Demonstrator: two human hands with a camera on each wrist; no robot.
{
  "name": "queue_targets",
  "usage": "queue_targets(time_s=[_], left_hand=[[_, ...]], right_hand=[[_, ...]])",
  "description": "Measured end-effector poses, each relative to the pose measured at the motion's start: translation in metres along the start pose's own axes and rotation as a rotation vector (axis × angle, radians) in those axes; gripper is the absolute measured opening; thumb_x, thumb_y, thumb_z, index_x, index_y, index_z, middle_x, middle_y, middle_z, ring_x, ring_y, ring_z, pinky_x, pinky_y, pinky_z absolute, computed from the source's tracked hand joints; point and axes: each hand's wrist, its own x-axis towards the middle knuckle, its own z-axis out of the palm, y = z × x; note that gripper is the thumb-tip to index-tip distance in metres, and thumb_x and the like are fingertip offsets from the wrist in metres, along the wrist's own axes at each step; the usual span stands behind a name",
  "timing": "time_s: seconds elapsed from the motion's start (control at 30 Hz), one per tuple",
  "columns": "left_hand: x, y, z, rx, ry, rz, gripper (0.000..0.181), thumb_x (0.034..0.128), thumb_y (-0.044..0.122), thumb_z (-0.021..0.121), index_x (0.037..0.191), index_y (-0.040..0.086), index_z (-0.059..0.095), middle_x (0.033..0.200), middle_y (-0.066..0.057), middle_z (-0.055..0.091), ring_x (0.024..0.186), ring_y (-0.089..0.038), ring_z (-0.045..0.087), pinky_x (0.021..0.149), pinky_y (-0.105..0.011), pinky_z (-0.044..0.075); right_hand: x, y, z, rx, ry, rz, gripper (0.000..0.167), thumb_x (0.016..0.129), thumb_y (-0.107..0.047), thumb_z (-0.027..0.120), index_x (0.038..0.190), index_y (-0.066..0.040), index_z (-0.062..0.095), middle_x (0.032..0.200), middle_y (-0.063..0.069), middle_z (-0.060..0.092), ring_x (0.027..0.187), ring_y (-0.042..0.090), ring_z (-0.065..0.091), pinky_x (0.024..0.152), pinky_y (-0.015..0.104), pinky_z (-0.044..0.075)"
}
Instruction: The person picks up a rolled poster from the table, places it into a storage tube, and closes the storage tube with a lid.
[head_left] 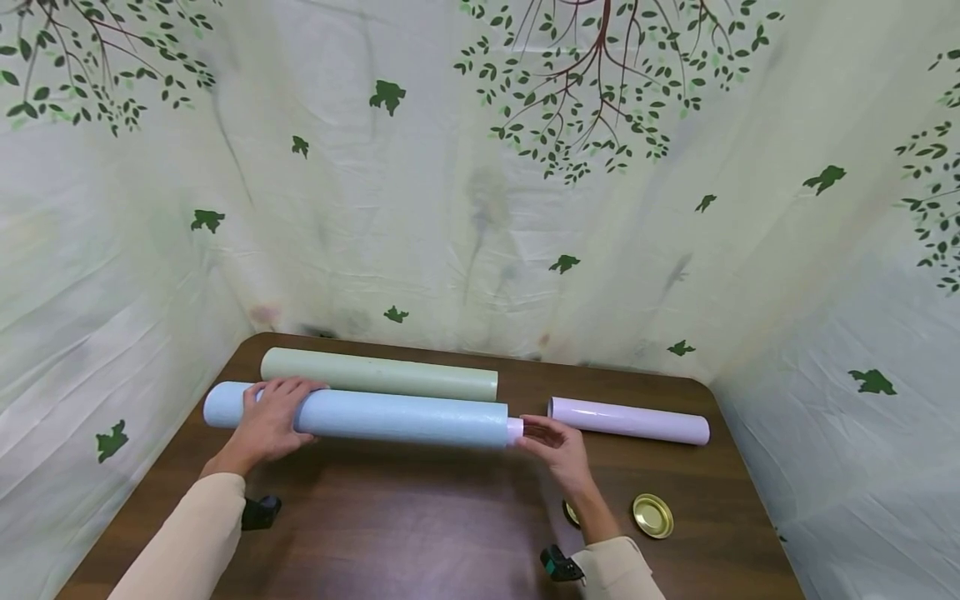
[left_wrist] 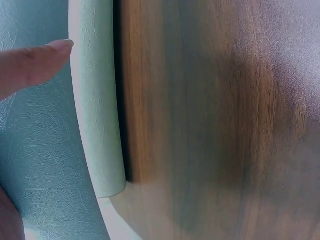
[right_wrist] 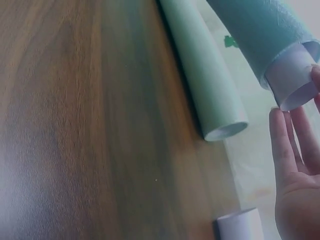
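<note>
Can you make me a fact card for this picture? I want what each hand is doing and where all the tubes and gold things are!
Left hand: grips the blue tube towards its left end
Right hand: pinches the lilac inner tube, fingers at its rim
Lilac inner tube: poking out of the blue tube's right end
Green tube: lying on the brown table, behind the blue one
Separate lilac tube: lying on the table's right side
Gold lid: on the table, right of the right forearm
Second gold lid: partly hidden by that forearm
</note>
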Motion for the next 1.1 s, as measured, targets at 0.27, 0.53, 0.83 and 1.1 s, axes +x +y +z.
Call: queue_targets(time_s=[0.27, 0.53, 0.83, 1.1], left_hand=[[-0.001, -0.001, -0.001, 0.000, 0.001, -0.006, 0.071, 0.0593, 0.017, 0.090, 0.121, 0.011, 0.055, 0.119, -0.017, 0.057, 0.112, -0.043, 0.042, 0.090, -0.066, 0.020], [0.001, 0.000, 0.000, 0.005, 0.004, -0.003, 0.071, 0.0602, 0.018, 0.089, 0.122, 0.011, 0.055, 0.119, -0.017, 0.057, 0.113, -0.044, 0.043, 0.091, -0.066, 0.020], [0.000, 0.001, 0.000, -0.002, -0.003, -0.011, 0.071, 0.0602, 0.018, 0.090, 0.122, 0.011, 0.055, 0.119, -0.017, 0.057, 0.113, -0.044, 0.042, 0.091, -0.066, 0.020], [0.000, 0.002, -0.003, 0.002, -0.015, -0.024, 0.071, 0.0604, 0.018, 0.090, 0.122, 0.011, 0.055, 0.120, -0.017, 0.056, 0.114, -0.043, 0.041, 0.091, -0.066, 0.019]], right_hand=[[0.001, 0.001, 0.008, 0.005, -0.029, -0.030, 0.038, 0.078, 0.010, 0.072, 0.114, 0.017, 0.059, 0.108, 0.021, 0.068, 0.096, 0.016, 0.067, 0.080, 0.028, 0.054], [0.002, -0.001, 0.013, 0.016, -0.006, -0.023, 0.037, 0.079, 0.009, 0.072, 0.114, 0.014, 0.062, 0.110, 0.019, 0.066, 0.097, 0.017, 0.066, 0.083, 0.028, 0.053], [0.004, 0.001, 0.018, 0.019, 0.002, -0.029, 0.036, 0.079, 0.012, 0.070, 0.113, 0.016, 0.061, 0.108, 0.018, 0.066, 0.094, 0.015, 0.066, 0.083, 0.028, 0.053], [0.008, 0.003, 0.021, 0.020, -0.013, -0.044, 0.037, 0.079, 0.015, 0.068, 0.114, 0.020, 0.059, 0.109, 0.030, 0.062, 0.093, 0.011, 0.066, 0.082, 0.025, 0.053]])
